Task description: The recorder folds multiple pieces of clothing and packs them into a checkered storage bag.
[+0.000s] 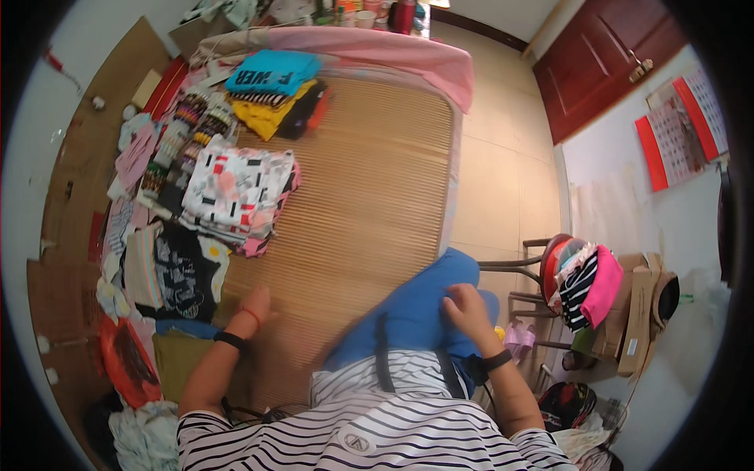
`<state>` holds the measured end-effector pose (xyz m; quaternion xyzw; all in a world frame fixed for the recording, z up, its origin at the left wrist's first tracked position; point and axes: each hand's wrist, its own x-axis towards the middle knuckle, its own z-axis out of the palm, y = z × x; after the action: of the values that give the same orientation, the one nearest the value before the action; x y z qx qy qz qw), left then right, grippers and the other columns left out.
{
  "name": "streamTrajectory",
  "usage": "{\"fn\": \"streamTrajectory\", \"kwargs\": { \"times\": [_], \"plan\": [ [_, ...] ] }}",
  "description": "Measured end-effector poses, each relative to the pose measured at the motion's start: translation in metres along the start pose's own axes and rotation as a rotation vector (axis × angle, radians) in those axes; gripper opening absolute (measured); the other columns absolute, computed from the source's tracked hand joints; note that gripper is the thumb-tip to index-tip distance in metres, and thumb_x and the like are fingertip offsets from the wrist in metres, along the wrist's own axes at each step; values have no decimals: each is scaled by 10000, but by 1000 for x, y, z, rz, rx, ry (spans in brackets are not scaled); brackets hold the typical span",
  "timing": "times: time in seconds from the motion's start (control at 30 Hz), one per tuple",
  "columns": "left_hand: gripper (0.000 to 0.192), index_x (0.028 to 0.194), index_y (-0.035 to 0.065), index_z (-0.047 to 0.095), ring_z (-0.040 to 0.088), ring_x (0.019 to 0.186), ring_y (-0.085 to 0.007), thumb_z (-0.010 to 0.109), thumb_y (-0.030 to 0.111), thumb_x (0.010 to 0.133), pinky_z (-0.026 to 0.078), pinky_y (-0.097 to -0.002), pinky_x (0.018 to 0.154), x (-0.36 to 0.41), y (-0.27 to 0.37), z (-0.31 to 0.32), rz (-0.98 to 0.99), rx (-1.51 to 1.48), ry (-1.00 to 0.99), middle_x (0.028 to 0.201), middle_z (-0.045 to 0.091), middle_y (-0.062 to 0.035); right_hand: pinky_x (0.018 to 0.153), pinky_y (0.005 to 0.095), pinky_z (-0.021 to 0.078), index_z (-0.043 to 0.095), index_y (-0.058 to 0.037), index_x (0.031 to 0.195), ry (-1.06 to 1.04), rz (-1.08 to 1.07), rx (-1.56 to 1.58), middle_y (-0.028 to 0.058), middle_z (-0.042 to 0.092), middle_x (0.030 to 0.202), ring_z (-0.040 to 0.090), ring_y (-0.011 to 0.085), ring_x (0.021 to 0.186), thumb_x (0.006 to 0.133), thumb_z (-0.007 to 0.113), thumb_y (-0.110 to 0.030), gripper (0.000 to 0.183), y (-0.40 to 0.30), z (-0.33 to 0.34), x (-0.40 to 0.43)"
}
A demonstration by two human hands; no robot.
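My left hand (257, 311), slightly blurred, is low over the bamboo mat (365, 176), next to the folded black printed garment (179, 271); nothing shows in it. My right hand (468, 309) is at my knee in blue trousers (412, 300), fingers bent, with no object visible in it. Ahead on the mat's left side lies a stack of folded clothes topped by a white patterned garment (235, 182). Beyond it are a folded turquoise garment (274, 70) and a yellow one (271, 112). Olive fabric (182, 365) lies beside my left forearm.
Rows of bracelets (171, 141) lie along the bed's left side. A pink cloth (377, 50) covers its far edge. At right, a round stool (551, 259) bears folded clothes (604, 285), with cardboard boxes (633, 318) behind it. A red-brown door (595, 59) stands at the upper right.
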<state>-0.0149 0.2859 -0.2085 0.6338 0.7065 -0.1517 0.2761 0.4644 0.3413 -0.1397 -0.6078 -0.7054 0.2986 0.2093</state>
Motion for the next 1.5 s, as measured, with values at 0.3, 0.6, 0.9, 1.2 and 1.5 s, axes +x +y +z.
{"fn": "streamTrajectory", "kwargs": {
  "times": [0.3,0.6,0.9,1.2,1.5],
  "plan": [
    [765,983,-93,589,579,960,-390,835,454,508,473,-399,842,52,5,-11,78,168,-261,997,592,-284,596,398,459,496,-31,815,-375,321,-54,149,583,711,588,334,674,749,660,-456,461,7,-13,-5],
    [788,972,-111,588,594,986,-359,822,497,528,489,-385,832,69,47,-61,58,219,-613,1007,603,-280,632,438,469,502,-6,843,-494,384,-56,182,593,751,591,372,720,767,625,-470,486,3,-11,15],
    [815,1047,-86,550,592,1019,-303,790,531,572,477,-380,862,75,23,-22,-79,319,-566,1045,605,-245,661,453,476,515,0,880,-436,539,-20,201,597,799,594,384,748,755,633,-438,470,-5,0,29],
    [650,977,-49,610,605,923,-339,755,490,643,483,-377,823,83,20,-28,-66,283,-664,976,631,-199,616,453,467,476,12,843,-135,588,27,193,588,749,588,377,702,755,627,-434,480,-6,16,26],
    [539,959,-24,600,598,800,-288,717,436,703,489,-357,732,97,7,-23,-29,280,-707,908,630,-155,654,457,461,485,13,905,-57,523,33,209,590,789,583,382,757,760,649,-386,456,-10,20,10]
  ]
}}
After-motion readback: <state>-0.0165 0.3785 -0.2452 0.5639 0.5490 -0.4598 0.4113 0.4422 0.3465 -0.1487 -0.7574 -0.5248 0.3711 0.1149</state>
